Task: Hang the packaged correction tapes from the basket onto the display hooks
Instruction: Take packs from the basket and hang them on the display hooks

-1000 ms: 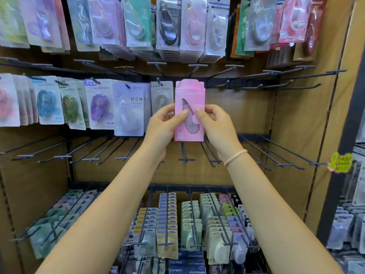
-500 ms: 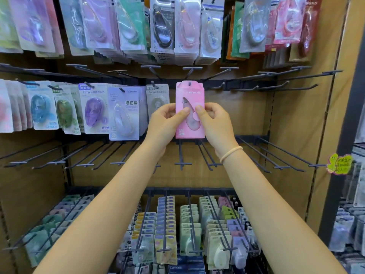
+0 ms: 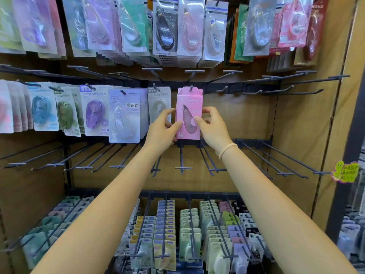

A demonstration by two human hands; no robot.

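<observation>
Hanging step: my left hand (image 3: 164, 127) and right hand (image 3: 212, 126) pinch the pink correction-tape box (image 3: 189, 113), its slot on the display hook (image 3: 191, 88) right of the green pack (image 3: 159, 103); next, push it back.

I am facing a brown wooden display wall (image 3: 246, 119) that fills the view, its grain lit evenly and warmly. Dark metal rails (image 3: 237, 87) run across it in rows. At the right a wooden side panel (image 3: 335, 107) angles toward me, and beyond it stands a dark upright post (image 3: 351, 147). A green and pink paper tag (image 3: 345, 172) sticks out by that post. Further right, another rack (image 3: 353, 230) is blurred.
</observation>
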